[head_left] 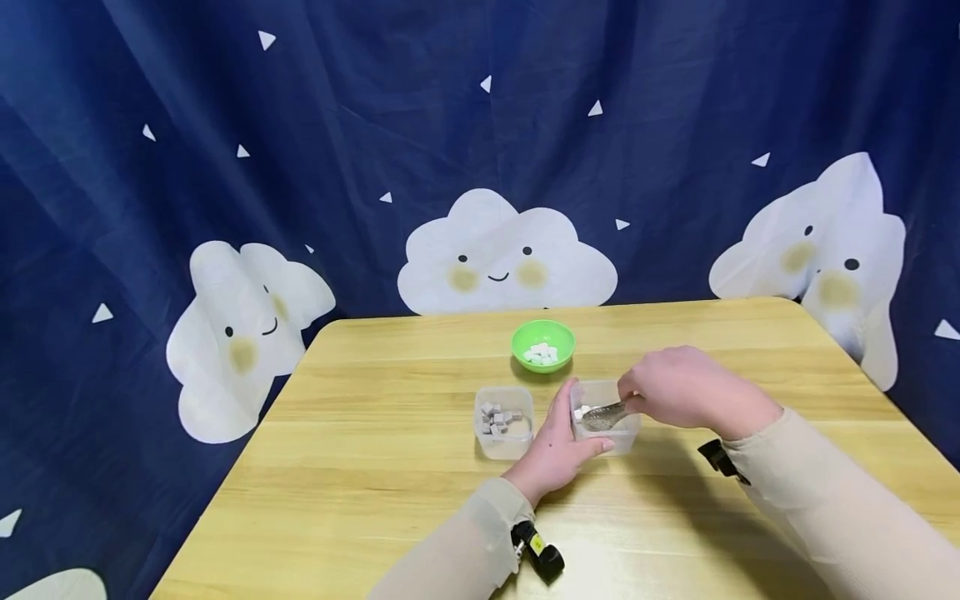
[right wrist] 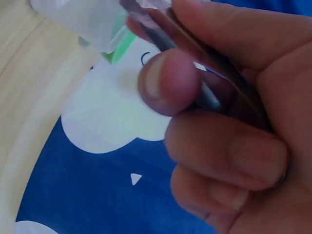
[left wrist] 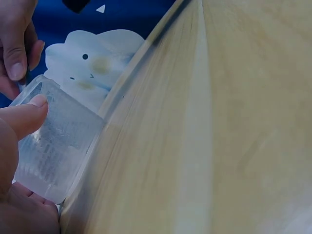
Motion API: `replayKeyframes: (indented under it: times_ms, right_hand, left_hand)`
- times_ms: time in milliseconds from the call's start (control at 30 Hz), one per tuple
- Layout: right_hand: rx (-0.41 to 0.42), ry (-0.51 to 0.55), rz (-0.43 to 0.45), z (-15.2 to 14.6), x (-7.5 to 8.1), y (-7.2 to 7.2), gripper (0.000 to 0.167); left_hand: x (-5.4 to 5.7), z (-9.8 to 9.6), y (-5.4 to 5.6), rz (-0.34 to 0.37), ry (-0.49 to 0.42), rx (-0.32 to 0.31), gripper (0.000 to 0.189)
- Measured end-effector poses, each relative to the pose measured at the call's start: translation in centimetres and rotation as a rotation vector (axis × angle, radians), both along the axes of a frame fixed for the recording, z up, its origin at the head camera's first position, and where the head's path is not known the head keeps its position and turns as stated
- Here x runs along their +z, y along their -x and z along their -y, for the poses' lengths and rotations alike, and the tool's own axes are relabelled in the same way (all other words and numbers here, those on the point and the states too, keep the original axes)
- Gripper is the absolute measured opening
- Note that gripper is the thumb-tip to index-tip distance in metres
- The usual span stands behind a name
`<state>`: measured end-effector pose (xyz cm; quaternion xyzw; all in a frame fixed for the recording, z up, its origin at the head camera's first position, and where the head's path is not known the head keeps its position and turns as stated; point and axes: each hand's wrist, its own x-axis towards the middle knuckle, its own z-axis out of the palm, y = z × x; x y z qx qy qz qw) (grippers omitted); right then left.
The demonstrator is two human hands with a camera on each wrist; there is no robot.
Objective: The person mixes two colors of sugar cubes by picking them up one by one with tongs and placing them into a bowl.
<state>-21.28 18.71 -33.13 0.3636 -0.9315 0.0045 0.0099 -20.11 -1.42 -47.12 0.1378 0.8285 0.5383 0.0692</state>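
Observation:
My right hand (head_left: 686,392) pinches a pair of metal tongs (head_left: 603,415), whose two arms (right wrist: 214,58) run between thumb and fingers in the right wrist view. The tips reach down inside the right clear plastic container (head_left: 624,442), beside a few white pieces (head_left: 582,412). Holding that container is my left hand (head_left: 555,450), thumb along its near wall and fingers along its left side. In the left wrist view the thumb (left wrist: 29,117) presses on the cloudy wall of the container (left wrist: 58,141).
A second plastic container (head_left: 506,450) with several greyish-white cubes (head_left: 497,418) stands just left of my left hand. Behind both sits a green bowl (head_left: 547,328) with several white pieces (head_left: 540,354) in it. A blue cloud-print curtain (head_left: 360,100) hangs behind the wooden table (head_left: 375,417).

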Motion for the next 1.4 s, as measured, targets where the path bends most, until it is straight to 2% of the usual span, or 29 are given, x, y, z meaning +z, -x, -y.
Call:
replayKeyframes:
  times_ms: [233,467,733,933,1400]
  right_hand:
    - [-0.002,0.094,-0.057,-1.1,0.0,-0.1,0.019]
    - [-0.015,0.158,-0.086,-2.2,0.8,-0.1,0.009]
    - [-0.021,0.236,-0.198,-2.2,1.2,0.4,0.012]
    - [-0.074,0.238,-0.223,-1.5,0.5,1.4,0.012]
    - [-0.190,0.296,-0.279,0.4,-1.6,4.7,0.013]
  left_hand:
    - [-0.1,0.0,0.1,-0.007,-0.011,-0.007,0.105]
    - [-0.2,-0.1,0.2,0.007,-0.014,-0.001,0.106]
    - [-0.1,-0.1,0.2,0.005,0.008,0.011,0.106]
    - [0.0,-0.1,0.1,0.000,0.004,0.002,0.105]
    - [-0.1,-0.1,0.2,0.017,-0.008,0.004,0.106]
